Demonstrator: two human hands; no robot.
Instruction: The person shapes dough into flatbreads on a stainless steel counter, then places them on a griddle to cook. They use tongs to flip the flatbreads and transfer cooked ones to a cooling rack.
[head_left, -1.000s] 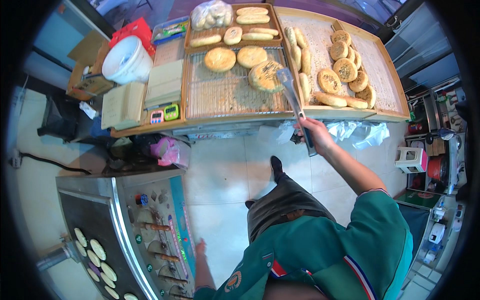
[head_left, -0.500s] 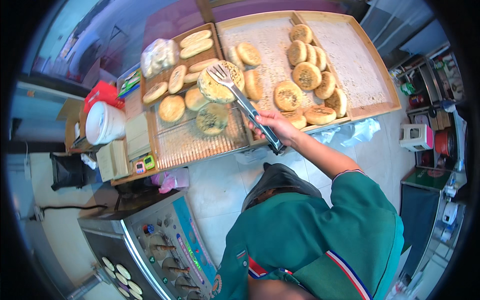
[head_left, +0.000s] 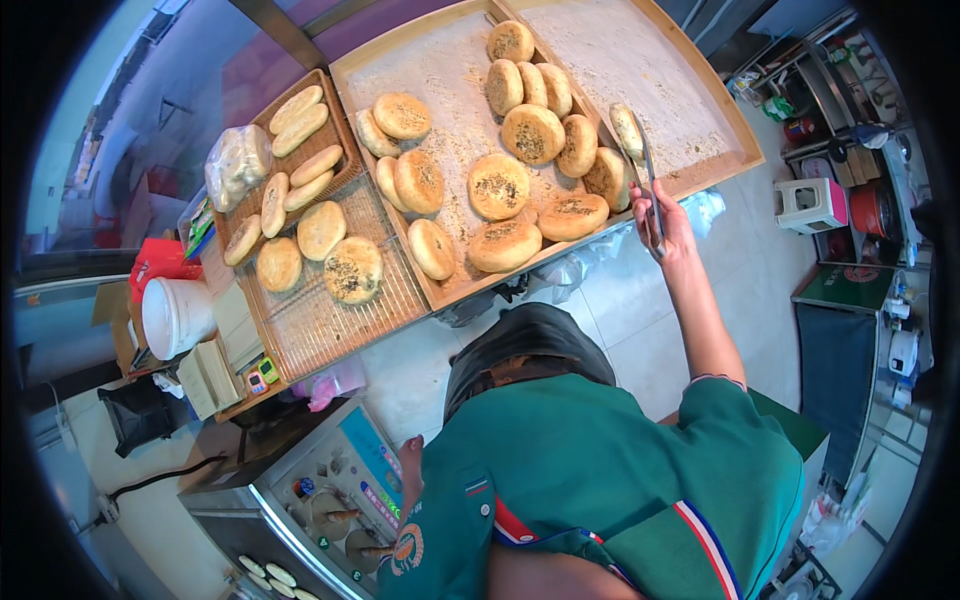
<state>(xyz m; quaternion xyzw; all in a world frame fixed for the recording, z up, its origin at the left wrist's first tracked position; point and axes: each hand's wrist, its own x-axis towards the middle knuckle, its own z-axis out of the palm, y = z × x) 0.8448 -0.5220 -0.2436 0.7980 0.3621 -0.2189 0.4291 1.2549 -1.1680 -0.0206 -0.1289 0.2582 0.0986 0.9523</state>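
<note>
Wrapped around metal tongs (head_left: 652,200), my right hand (head_left: 668,222) is at the right of the wooden tray (head_left: 450,290). A round flatbread (head_left: 627,131), seen edge-on, is between the tong tips over the tray's right section. Just left of it another seeded flatbread (head_left: 607,178) leans by the divider. Several more lie in the middle section, among them a seeded one (head_left: 498,187) lying flat. My left hand (head_left: 411,458) hangs low beside the griddle's control panel; its fingers are too small and partly hidden to judge.
To the left, a wire rack (head_left: 330,325) carries round breads, with a basket (head_left: 345,150) of long breads behind it. A white bucket (head_left: 178,318), two small timers (head_left: 262,376) and a bagged bundle of buns (head_left: 238,165) are nearby. The griddle (head_left: 255,520) stands lower left.
My right hand and the tongs have swung from above the wire rack to the tray's right side, still gripping a flatbread. My left hand has come into view. The view has shifted.
</note>
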